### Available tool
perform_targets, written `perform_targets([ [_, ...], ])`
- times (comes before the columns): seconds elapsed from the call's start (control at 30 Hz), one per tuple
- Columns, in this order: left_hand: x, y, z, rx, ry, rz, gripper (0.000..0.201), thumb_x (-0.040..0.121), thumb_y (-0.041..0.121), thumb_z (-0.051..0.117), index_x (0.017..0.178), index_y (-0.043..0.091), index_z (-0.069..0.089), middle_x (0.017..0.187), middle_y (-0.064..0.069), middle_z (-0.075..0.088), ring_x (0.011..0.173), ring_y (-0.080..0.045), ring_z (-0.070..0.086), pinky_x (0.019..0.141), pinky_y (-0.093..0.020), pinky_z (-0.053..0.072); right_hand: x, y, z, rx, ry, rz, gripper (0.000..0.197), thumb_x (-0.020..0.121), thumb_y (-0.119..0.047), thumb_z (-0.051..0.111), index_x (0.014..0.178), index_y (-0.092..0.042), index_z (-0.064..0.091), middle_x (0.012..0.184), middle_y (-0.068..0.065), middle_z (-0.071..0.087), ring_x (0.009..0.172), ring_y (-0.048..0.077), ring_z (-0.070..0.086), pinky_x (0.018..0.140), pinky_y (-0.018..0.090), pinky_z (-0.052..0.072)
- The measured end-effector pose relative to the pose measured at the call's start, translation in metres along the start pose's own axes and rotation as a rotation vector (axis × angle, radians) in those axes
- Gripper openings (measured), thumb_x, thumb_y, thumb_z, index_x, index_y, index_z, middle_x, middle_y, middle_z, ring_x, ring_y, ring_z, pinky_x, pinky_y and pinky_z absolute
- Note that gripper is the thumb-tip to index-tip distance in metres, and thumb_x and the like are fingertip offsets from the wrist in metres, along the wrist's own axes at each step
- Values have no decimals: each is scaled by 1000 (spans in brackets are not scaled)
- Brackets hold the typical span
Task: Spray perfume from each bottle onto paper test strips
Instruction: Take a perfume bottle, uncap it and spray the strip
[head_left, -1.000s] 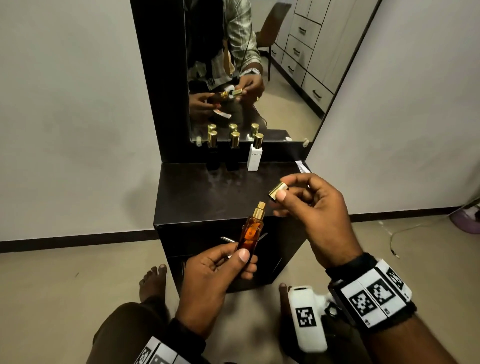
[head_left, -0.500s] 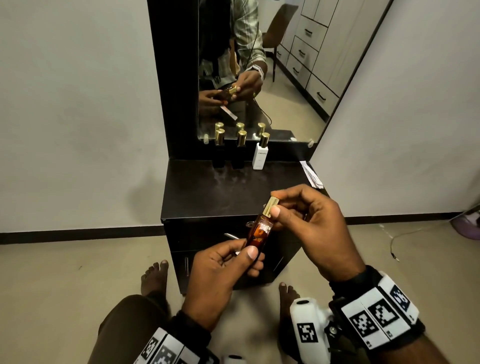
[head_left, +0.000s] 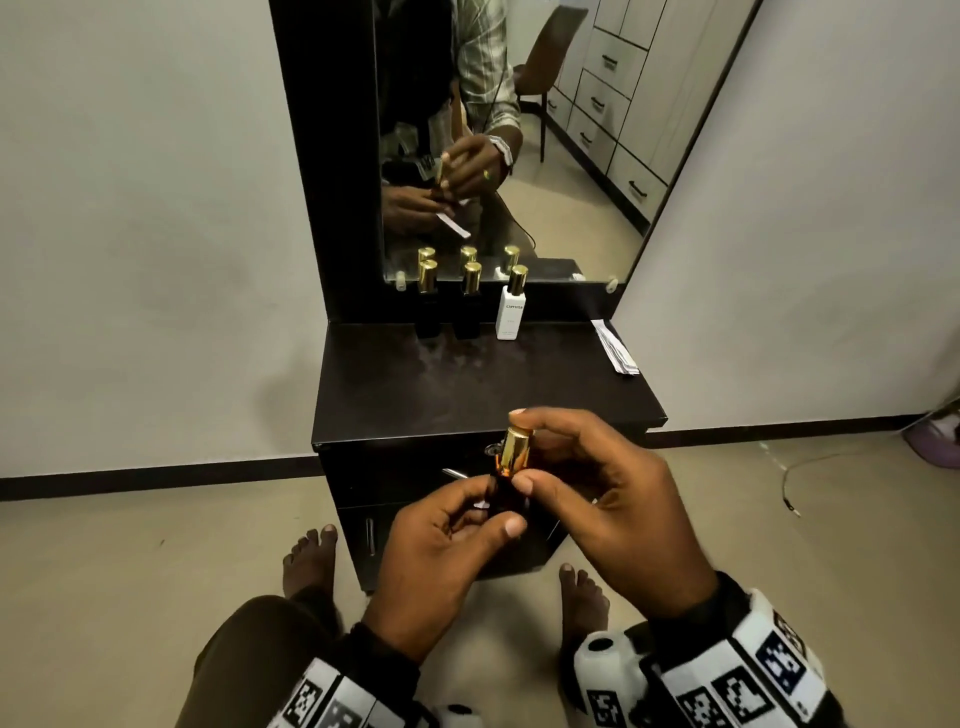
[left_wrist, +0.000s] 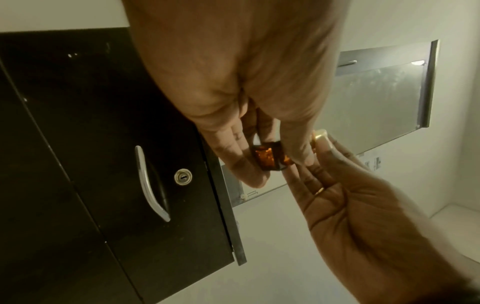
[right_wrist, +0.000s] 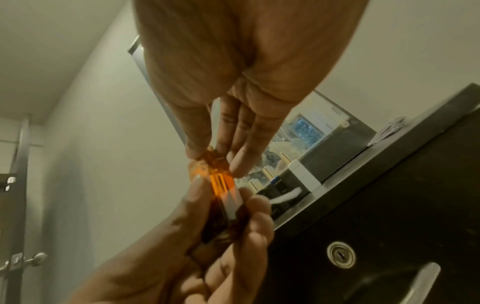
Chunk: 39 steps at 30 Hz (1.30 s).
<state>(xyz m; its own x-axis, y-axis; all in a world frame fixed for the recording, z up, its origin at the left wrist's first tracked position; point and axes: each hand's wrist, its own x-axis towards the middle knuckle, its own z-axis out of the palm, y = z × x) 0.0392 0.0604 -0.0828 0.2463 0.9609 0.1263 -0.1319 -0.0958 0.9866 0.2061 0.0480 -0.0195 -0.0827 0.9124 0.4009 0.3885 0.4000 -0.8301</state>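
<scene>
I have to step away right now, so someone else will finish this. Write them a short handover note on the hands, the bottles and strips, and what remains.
Left hand grips the amber glass perfume bottle, with a white paper test strip tucked in the same hand.
Right hand pinches the gold cap, which sits on the bottle.
Two black gold-capped bottles and the white gold-capped bottle stand capped by the mirror on the black dresser top; spare white strips lie at its right edge.
Whether any bottle has been sprayed cannot be told.
Next, probably: set the amber bottle down, take another.

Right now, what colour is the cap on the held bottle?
Shiny gold cap; clearest in the head view.
</scene>
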Motion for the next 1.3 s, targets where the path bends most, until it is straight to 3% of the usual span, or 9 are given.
perform_targets([
  [0.17, -2, -3, 1, -19, 43, 82, 36, 78, 11, 75, 113, 10, 70, 105, -4, 76, 100, -16, 72, 85, -21, 56, -10, 9, 7, 268, 342, 233, 18, 95, -7, 62, 112, -11, 66, 98, 8, 78, 91, 26, 75, 80, 44, 62],
  [0.3, -4, 0, 3, -10, 18, 105, 36, 75, -1, 71, 110, 10, 70, 105, 4, 76, 97, -8, 73, 80, -13, 54, -14, 15, 12, 342, 240, 469, 19, 91, -6, 69, 108, -11, 63, 87, 12, 78, 85, 30, 75, 77, 41, 61],
  [0.5, -3, -5, 5, -11, -29, 96, 37, 77, -7, 71, 108, 11, 71, 103, 4, 76, 96, -7, 72, 79, -13, 54, -5, 24, 17, 422, 215, 565, 20, 86, 0, 74, 100, -7, 62, 82, 17, 76, 77, 31, 74, 73, 39, 59],
  [0.7, -1, -12, 5, -4, -71, 54, 35, 74, 24, 74, 110, 24, 73, 110, 3, 74, 102, -13, 71, 83, -26, 59, 5, 32, 15, 407, 191, 599, 18, 83, 6, 74, 92, -4, 62, 73, 17, 72, 67, 28, 66, 58, 27, 55],
  [0.77, 0, -15, 6, -22, -75, 28, 36, 74, 26, 74, 110, 22, 74, 124, 4, 66, 110, -18, 67, 78, -41, 62, 16, 38, 8, 293, 208, 541, 17, 84, 4, 74, 94, -4, 63, 71, 14, 71, 67, 23, 67, 65, 29, 56],
  [0.87, 0, -20, 4, 47, -52, 54, 34, 70, 31, 76, 104, 26, 76, 141, 18, 48, 118, -7, 59, 65, -37, 63, 45, 61, -9, -92, 254, 410, 20, 81, -4, 78, 91, -17, 65, 71, -1, 71, 69, 12, 67, 77, 30, 56],
  [1.0, 1, -26, 0, 90, -28, 51, 35, 68, 37, 76, 102, 32, 76, 136, 20, 52, 120, -6, 56, 63, -36, 62, 83, 85, -27, -478, 175, 382, 15, 84, -15, 75, 90, -24, 64, 77, -9, 69, 78, 10, 67, 78, 33, 57],
  [1.17, 6, -28, 0, 142, -36, 42, 34, 66, 42, 75, 100, 42, 74, 125, 22, 58, 106, -1, 61, 65, -58, 56, 114, 102, -40, -597, 77, 380, 17, 85, -19, 72, 97, -28, 62, 85, -11, 69, 86, 15, 66, 85, 39, 57],
  [1.3, 7, -28, 2, 116, -25, 39, 34, 63, 40, 74, 96, 48, 74, 119, 24, 60, 105, 1, 62, 69, -37, 60, 111, 100, -44, -701, 54, 358, 14, 90, -20, 67, 102, -26, 67, 99, -4, 72, 95, 22, 66, 86, 39, 56],
])
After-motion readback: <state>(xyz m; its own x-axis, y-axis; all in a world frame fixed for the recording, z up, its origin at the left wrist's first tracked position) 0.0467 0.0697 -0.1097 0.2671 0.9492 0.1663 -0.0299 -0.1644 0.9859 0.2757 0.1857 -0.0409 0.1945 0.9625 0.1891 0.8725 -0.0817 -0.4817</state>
